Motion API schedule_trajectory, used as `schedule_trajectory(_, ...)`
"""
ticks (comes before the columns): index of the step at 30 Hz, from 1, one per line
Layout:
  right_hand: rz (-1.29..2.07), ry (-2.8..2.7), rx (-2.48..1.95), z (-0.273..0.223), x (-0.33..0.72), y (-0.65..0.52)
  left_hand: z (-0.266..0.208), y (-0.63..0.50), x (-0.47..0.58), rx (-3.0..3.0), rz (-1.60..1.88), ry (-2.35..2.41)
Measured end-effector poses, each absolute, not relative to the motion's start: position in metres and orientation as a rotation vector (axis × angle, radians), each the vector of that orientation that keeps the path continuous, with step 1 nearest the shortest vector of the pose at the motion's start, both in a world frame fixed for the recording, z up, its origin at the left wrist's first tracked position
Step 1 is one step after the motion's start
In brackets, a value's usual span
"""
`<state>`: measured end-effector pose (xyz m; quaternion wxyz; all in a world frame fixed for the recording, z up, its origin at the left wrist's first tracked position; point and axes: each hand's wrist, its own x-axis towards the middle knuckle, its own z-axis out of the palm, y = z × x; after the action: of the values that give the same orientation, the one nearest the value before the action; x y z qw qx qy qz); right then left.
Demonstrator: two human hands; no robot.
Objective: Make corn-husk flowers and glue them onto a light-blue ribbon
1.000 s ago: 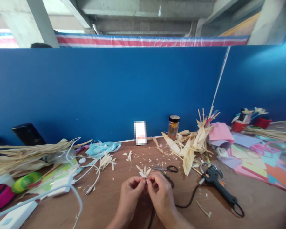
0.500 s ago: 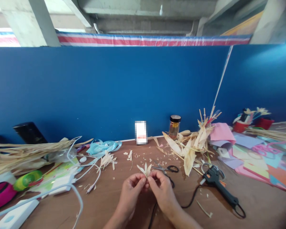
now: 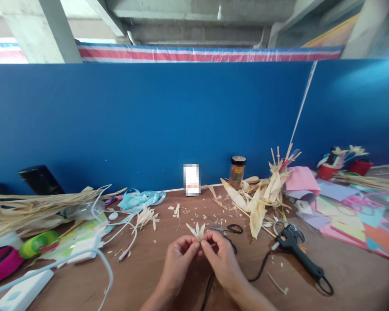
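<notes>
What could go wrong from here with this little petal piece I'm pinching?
The thin petal piece might tear or slip, pinched between your left hand and right hand. Your right hand could bump the scissors just beyond it. The black cord passes beneath your right forearm, so it might snag.

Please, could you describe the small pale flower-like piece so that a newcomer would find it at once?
Below the blue partition stands a brown table; over its middle, the left hand and right hand meet. Pinched at their fingertips is the flower-like piece, pale and fanned into points. Unlike the pale bundle farther left, it is held.
</notes>
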<state>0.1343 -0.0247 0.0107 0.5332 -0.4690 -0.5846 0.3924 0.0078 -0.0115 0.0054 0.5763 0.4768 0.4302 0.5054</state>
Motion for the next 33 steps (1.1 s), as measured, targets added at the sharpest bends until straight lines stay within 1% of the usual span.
schedule_trajectory(8, 0.924, -1.429, -1.124, 0.013, 0.135, -0.025, 0.002, -0.011, 0.007, 1.130, 1.178, 1.007)
schedule_trajectory(17, 0.520, -1.518, -1.235, 0.006, 0.130, -0.028, -0.001, -0.013, 0.011, 1.188, 1.232, 1.036)
schedule_trajectory(29, 0.382, -1.542, -1.106, -0.005, 0.124, -0.031, -0.002, -0.014, 0.009, 1.165, 1.345, 1.096)
schedule_trajectory(33, 0.398, -1.563, -1.120, -0.005, 0.125, -0.032, -0.002, -0.015, 0.010, 1.159, 1.355, 1.087)
